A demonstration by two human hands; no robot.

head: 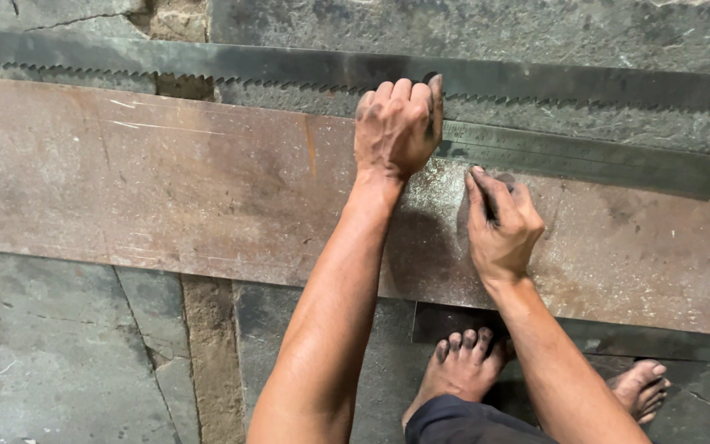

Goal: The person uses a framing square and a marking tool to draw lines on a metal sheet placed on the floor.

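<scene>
Two hands work over a long rusty metal plate (166, 189) lying flat on the stone floor (51, 353), seen from the head cam. Left hand (396, 127) is at the plate's far edge, fingers curled down & pressed onto a grey steel ruler (601, 156) that runs off to the right along that edge; hand is closed in a loose fist, holding the ruler down rather than gripping round it. Right hand (500, 222) sits just near of the ruler, on the plate, fingers pinched shut on a small dark marking tool (486, 201), tip by the ruler's edge; what kind of tool, can't tell. A long toothed saw blade (207, 62) lies on the floor beyond, far side, approx. parallel w/ the plate. Bare feet (462, 370) rest on the floor near side, below the plate, by a dark flat sheet (445, 321).
</scene>
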